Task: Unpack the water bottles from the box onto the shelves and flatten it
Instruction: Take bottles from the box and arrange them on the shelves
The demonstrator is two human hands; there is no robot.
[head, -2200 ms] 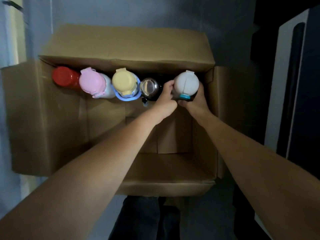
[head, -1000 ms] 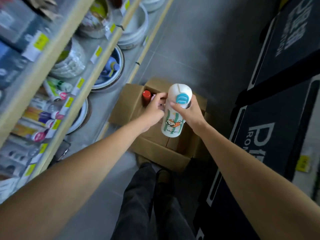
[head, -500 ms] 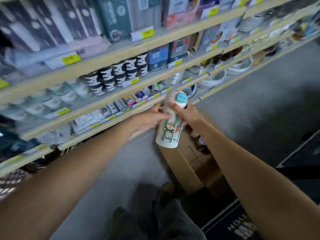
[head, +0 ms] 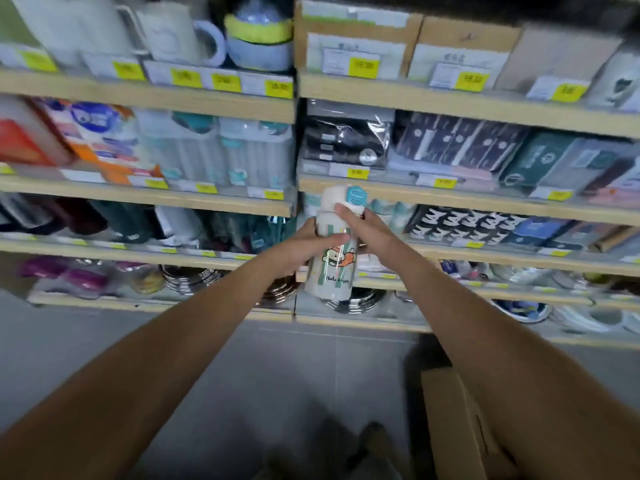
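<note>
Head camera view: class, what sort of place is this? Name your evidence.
Probably a shop aisle: stacked shelves of packaged goods, yellow price tags along their edges, a cardboard box on the floor.

Water bottle (head: 334,258) is hanging upright in mid-air in front of the shelves (head: 149,98), between both hands. Left hand (head: 298,247) is gripping its left side; right hand (head: 363,230) is gripping it from the right, just under the cap. Shelves are running across the whole background in tiers, split into a left and a right bay. Mugs (head: 173,32) are sitting on the top left tier, cartons (head: 356,39) standing on the top right. Metal bowls (head: 349,303) are lying on the lowest tier, behind and below the bottle. Cardboard box (head: 453,417) is sitting on the floor (head: 242,358) at lower right, partly behind the right forearm.
</note>
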